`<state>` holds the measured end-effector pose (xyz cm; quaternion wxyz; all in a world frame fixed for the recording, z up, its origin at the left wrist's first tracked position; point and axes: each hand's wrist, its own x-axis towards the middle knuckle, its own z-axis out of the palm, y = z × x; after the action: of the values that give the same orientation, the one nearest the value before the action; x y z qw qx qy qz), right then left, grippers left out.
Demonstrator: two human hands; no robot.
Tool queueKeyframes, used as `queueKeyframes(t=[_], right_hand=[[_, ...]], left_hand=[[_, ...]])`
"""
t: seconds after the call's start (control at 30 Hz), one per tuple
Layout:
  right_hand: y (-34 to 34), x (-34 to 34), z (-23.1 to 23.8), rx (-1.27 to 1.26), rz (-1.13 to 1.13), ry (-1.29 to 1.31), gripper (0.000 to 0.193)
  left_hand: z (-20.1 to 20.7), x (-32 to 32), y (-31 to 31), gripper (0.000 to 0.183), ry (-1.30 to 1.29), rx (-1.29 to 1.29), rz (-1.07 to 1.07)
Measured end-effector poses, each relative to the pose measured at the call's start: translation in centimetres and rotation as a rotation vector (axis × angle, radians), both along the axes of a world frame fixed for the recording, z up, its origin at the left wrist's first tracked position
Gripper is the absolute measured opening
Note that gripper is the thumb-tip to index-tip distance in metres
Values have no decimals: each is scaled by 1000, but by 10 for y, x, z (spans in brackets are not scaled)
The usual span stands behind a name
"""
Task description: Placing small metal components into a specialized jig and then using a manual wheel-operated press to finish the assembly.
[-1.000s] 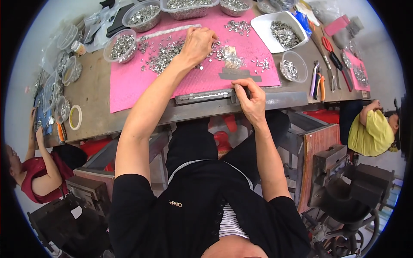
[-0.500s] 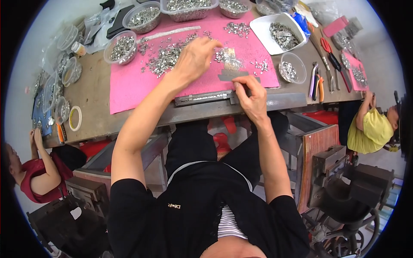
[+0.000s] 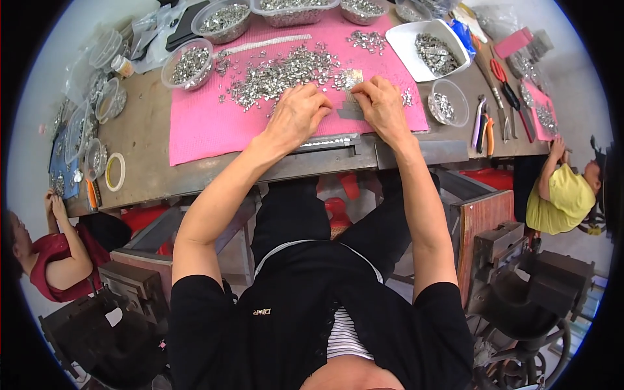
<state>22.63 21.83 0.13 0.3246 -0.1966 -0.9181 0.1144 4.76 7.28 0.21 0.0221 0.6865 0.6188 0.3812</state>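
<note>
My left hand hovers over the pink mat, thumb and fingertips pinched together. Anything between them is too small to make out. Just to the right, my right hand bends its fingers down in a pinch beside a flat grey metal strip; its fingertips hide what they hold, if anything. A loose heap of small shiny metal pieces spreads beyond my left hand. Behind my right fingertips lies a brass-coloured piece. Along the table's front edge, a dark metal channel holds a row of small shiny pieces.
Clear tubs of metal pieces line the mat's far side. A white tray and a round tub stand right, near pliers and red-handled scissors. A tape roll lies left. Co-workers sit at both sides.
My left hand has drawn back from the far pieces toward the near part of the mat. My right hand has moved from the channel's right end up onto the mat.
</note>
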Motion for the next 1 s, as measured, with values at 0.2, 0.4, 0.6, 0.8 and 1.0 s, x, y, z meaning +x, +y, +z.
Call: queueKeyframes(t=[0.2, 0.4, 0.6, 0.8, 1.0], right_hand=[[-32, 12, 19, -265, 45, 44, 5], [-76, 31, 27, -526, 173, 30, 6], [-80, 31, 22, -392, 184, 53, 8], [-82, 28, 22, -391, 201, 80, 8], [-87, 28, 27, -54, 182, -1, 9]], left_hand=[[2, 6, -4, 11, 122, 28, 60], [2, 6, -4, 10, 137, 17, 63], [8, 15, -21, 7, -182, -18, 45], [18, 27, -45, 7, -350, -3, 85], [15, 38, -54, 7, -365, -18, 93]])
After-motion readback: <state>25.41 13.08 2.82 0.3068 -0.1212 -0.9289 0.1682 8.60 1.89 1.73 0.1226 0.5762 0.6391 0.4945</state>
